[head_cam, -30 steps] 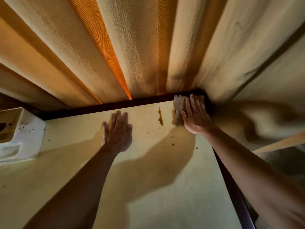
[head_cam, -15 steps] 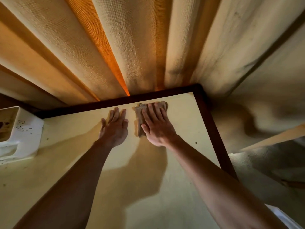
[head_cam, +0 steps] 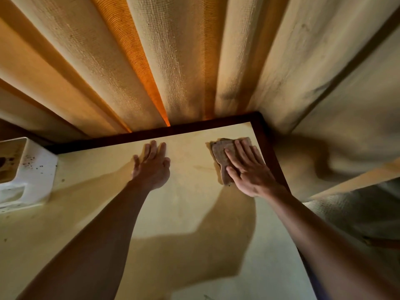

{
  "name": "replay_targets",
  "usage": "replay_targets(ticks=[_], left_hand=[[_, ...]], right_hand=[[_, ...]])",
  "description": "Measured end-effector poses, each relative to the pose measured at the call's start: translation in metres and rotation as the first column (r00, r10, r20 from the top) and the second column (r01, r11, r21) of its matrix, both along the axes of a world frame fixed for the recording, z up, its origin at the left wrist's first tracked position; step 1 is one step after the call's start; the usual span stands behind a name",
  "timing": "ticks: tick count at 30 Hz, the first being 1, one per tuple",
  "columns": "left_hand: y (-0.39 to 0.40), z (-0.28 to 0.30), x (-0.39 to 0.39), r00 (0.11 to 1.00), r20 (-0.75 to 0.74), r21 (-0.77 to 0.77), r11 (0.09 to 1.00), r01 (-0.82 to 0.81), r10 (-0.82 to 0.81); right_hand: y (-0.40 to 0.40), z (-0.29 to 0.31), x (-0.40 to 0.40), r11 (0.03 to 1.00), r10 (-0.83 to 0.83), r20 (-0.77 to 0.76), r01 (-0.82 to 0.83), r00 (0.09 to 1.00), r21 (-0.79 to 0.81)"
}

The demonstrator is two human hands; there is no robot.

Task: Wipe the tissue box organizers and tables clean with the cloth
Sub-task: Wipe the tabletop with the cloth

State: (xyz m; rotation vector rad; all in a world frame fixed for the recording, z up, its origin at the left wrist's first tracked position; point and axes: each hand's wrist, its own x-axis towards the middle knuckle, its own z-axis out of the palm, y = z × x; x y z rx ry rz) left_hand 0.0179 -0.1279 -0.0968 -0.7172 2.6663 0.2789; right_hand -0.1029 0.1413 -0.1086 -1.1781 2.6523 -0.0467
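A pale yellow table [head_cam: 194, 213] with a dark wooden rim fills the lower view. My right hand [head_cam: 249, 169] lies flat with straight fingers on a folded brown cloth [head_cam: 220, 152], pressing it onto the table near the far right corner. My left hand [head_cam: 152, 167] rests flat on the bare tabletop, well to the left of the cloth. A white tissue box organizer [head_cam: 23, 169] stands at the left edge, with dark specks and stains on its top.
A pleated beige and orange curtain [head_cam: 173, 61] hangs right behind the table's far edge. To the right of the table are a beige wall and a lower surface [head_cam: 357, 213]. A few small specks dot the tabletop at the left.
My right hand has slid the cloth to the right, from beside my left hand back toward the far right corner. The brown streak seen one second ago no longer shows. My left hand stays put.
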Motion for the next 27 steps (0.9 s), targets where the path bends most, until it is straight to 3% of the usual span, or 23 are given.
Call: replay_targets(ticks=[8,21,27], left_hand=[[0.0,-0.003,0.001,1.0,0.006,-0.009,1.0,-0.001,0.001],[0.003,-0.004,0.002,1.0,-0.027,-0.024,1.0,-0.009,0.009],[0.004,0.0,0.001,1.0,-0.004,-0.003,1.0,-0.009,0.009]], right_hand=[[-0.022,-0.002,0.01,0.999,-0.014,0.014,0.014,1.0,-0.047],[0.046,-0.007,0.042,0.995,-0.067,-0.011,0.066,0.998,-0.07],[0.027,-0.007,0.056,0.995,-0.038,0.003,0.038,0.999,-0.09]])
